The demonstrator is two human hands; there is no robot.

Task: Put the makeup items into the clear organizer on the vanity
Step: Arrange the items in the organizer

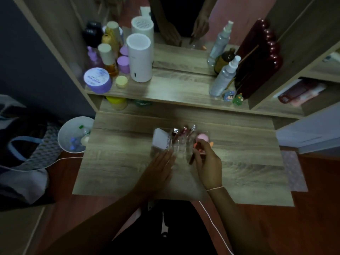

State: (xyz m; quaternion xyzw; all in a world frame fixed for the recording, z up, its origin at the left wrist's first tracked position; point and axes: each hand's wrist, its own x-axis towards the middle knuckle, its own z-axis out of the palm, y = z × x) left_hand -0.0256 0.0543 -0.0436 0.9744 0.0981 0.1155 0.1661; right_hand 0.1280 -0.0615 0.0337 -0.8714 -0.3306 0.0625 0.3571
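The clear organizer (pixel 181 148) stands in the middle of the wooden vanity top (pixel 239 162). In it are a white box (pixel 161 138) at the left, several slim tubes (pixel 184 132) upright in the middle and a pink sponge (pixel 202 138) at the right. My left hand (pixel 159 168) lies flat with its fingers straight, touching the organizer's near left side. My right hand (pixel 207 161) is at the organizer's near right corner, its fingers pinched on a slim dark makeup pencil (pixel 192 159). An orange item (pixel 211 143) peeks out just behind that hand.
The raised shelf behind holds jars and bottles (pixel 108 70) at the left, a white cylinder (pixel 139 57), spray bottles (pixel 223 78) and a dark red object (pixel 257 57) at the right. A mirror sits behind. A white bin (pixel 76 134) stands left of the vanity, beside bags.
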